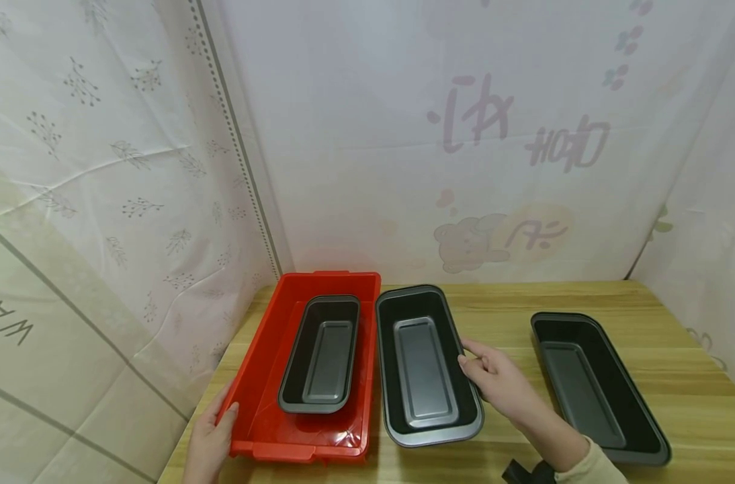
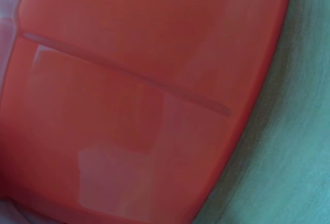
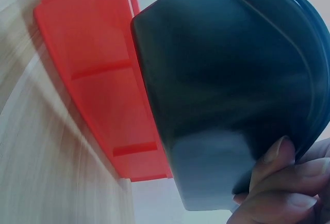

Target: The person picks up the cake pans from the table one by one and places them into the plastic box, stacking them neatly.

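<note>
A red plastic tray (image 1: pixel 265 376) lies on the left of the table with a small dark loaf pan (image 1: pixel 329 363) in it. My left hand (image 1: pixel 211 430) holds the tray at its near left corner, thumb on the rim; the left wrist view shows mostly the tray's outer wall (image 2: pixel 134 90). My right hand (image 1: pixel 497 380) pinches the right rim of a second, larger dark loaf pan (image 1: pixel 426 370). That pan is held up beside the tray's right wall, and its underside and fingers curled on its side (image 3: pixel 232 79) show in the right wrist view.
A third dark loaf pan (image 1: pixel 585 386) stands on the wooden table (image 1: pixel 488 302) at the right. Printed cloth (image 1: pixel 355 134) hangs behind the table and at both sides. A black strap-like piece (image 1: pixel 527 472) sits at my right wrist.
</note>
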`<action>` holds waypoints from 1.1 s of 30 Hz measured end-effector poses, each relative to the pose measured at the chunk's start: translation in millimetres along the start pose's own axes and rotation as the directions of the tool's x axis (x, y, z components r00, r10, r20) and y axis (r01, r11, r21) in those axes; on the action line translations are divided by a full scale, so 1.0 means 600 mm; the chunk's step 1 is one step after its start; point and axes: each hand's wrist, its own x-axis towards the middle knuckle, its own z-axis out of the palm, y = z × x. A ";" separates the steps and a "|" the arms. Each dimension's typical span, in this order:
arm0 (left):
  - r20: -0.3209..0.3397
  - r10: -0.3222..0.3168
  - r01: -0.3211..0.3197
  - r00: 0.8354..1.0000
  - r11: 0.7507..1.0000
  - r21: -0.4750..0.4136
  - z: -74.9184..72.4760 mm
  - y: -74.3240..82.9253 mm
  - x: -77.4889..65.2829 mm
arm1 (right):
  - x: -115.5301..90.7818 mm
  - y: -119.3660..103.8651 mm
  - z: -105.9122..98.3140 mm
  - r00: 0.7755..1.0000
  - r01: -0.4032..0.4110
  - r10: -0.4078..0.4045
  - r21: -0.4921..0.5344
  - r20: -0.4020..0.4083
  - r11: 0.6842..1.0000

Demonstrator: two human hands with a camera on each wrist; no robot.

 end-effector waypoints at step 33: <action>-0.017 -0.005 0.006 1.000 0.999 0.041 0.001 0.004 -0.002 | 0.017 -0.004 0.019 1.000 0.010 -0.011 0.024 0.018 1.000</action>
